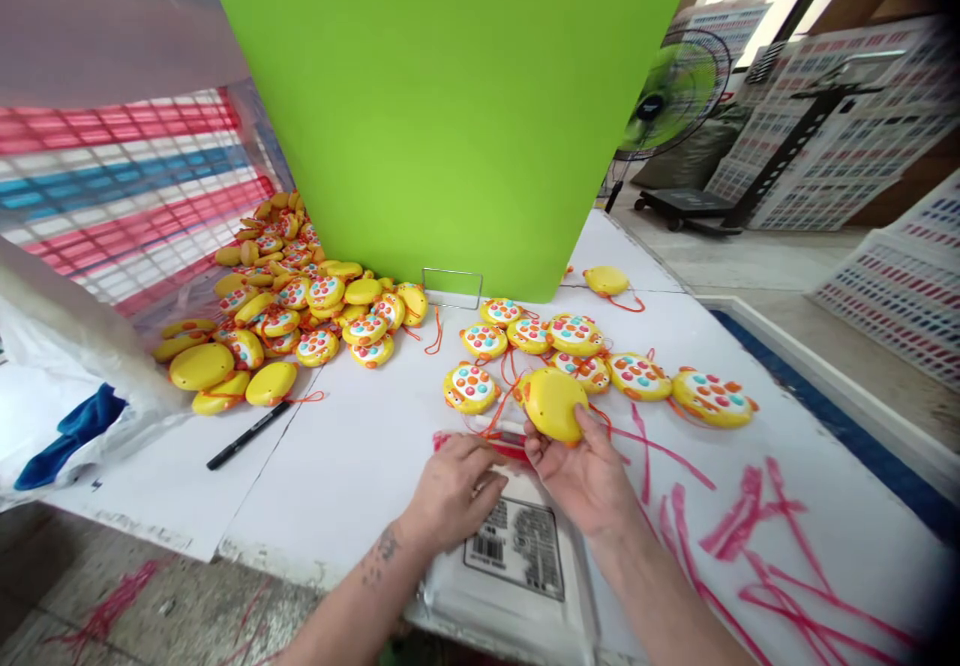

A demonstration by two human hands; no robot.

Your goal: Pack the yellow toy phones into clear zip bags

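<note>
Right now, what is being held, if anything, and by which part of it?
The right hand holds a yellow toy by its lower edge. The left hand is at a plastic bag; whether it holds this cannot be told.

I hold 1 yellow toy [553,404] (plain back toward me), tilted, near the flat-lying clear bag [525,556] printed in black.

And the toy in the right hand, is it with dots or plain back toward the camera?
Plain back toward the camera: the toy in the right hand shows yellow, no coloured dots.
</note>
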